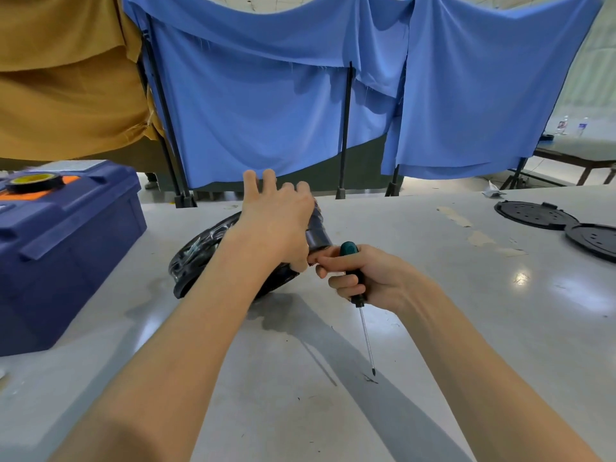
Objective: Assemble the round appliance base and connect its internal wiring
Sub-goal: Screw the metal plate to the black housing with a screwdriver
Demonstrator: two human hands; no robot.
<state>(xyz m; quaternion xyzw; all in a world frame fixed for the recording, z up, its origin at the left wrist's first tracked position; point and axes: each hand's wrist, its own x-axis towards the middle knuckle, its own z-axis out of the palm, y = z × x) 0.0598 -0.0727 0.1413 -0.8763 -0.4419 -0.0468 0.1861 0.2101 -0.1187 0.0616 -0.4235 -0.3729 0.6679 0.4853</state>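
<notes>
Assembly judged incomplete; left-hand grip closed round dark cylinder at tilted round base; right-hand grip holds screwdriver; two perforated black discs unfitted, frame right.

We have bare table near and right; a toolbox blocks the left, two discs far right.

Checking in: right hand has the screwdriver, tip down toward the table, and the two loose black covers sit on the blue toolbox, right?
Not the covers: in the head view the two black covers lie on the table at far right, not on the blue toolbox. The right hand does hold the screwdriver, tip down.
</notes>
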